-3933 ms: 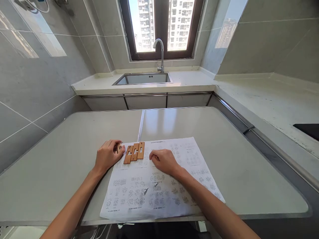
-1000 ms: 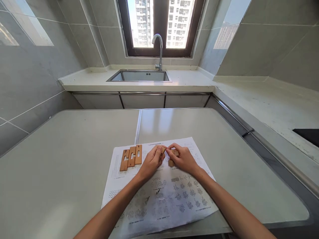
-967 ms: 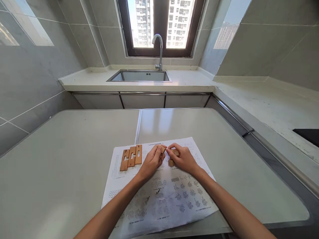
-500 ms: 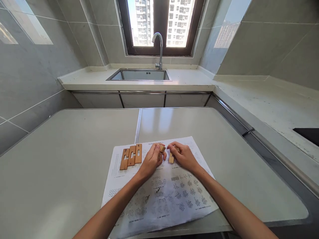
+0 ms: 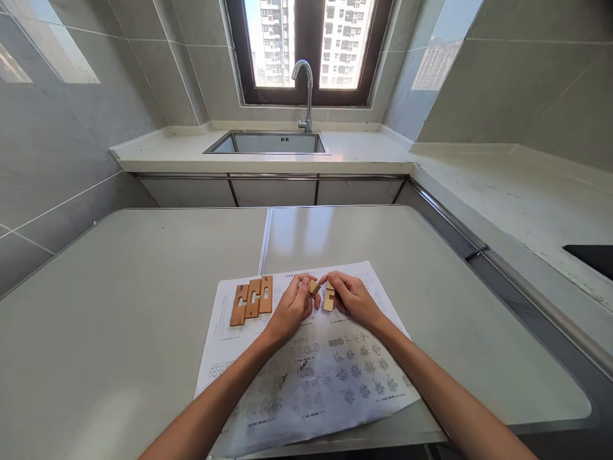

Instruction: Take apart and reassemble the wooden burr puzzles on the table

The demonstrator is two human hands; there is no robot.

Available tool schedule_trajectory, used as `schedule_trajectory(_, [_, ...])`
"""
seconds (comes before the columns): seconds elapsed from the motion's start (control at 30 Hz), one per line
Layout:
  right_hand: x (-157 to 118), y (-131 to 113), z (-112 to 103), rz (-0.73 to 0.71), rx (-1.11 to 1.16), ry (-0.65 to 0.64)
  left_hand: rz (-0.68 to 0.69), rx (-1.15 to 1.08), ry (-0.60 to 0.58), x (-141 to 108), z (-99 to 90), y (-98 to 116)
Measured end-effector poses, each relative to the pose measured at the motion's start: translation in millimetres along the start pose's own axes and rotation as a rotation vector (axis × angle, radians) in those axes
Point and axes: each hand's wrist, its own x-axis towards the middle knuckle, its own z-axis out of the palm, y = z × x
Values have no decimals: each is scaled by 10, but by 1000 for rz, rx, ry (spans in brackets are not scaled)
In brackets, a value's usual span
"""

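Observation:
Above a printed paper sheet [image 5: 306, 409], my left hand [image 5: 293, 303] is closed around a small light wooden piece [image 5: 313, 287], whose end sticks out at the fingertips. Just to the right, my right hand [image 5: 352, 298] grips a notched wooden piece [image 5: 329, 300], seen upright beside the thumb. The two pieces are close to each other, with a small gap between them. Three flat brown wooden pieces with cut-out slots lie side by side on the sheet's upper left: one marked 2 [image 5: 266, 295], a middle one [image 5: 253, 299] and a left one [image 5: 238, 305].
The sheet lies on a pale table [image 5: 143, 287] with a seam across its far half. Beyond it are a counter with a sink [image 5: 268, 144], a faucet [image 5: 309, 96] and a window. Another counter [image 5: 536, 191] runs along the right, with a dark object at its edge.
My right fingers have shifted on the notched piece, which has turned so that more of its notch shows. My left hand has hardly moved.

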Motion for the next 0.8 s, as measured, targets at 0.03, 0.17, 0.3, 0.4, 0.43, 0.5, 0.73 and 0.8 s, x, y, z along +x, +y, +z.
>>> schedule_trajectory(0.03, [1, 1, -1, -2, 14, -7, -1, 0, 3, -1, 3, 4])
schedule_trajectory(0.17, [10, 8, -5, -5, 56, -42, -1, 5, 2, 0, 9, 6])
schedule_trajectory(0.3, [4, 4, 6, -18, -18, -27, 9, 22, -2, 4, 3, -7])
schedule_trajectory(0.4, [-12, -10, 19, -74, -206, 33, 12, 32, 4, 4, -1, -14])
schedule_trajectory(0.43, [-17, -14, 22, -94, -261, 43, 13, 34, 10, 4, -2, -17])
schedule_trajectory(0.5, [-25, -20, 22, -126, -333, 40, 16, 34, 23, 5, -4, -25])
schedule_trajectory(0.73, [-49, -4, 21, -174, -514, 32, 21, 2, 31, 13, -3, -46])
schedule_trajectory(0.8, [-53, 5, 28, -183, -546, 64, 24, 5, 32, 12, 1, -37])
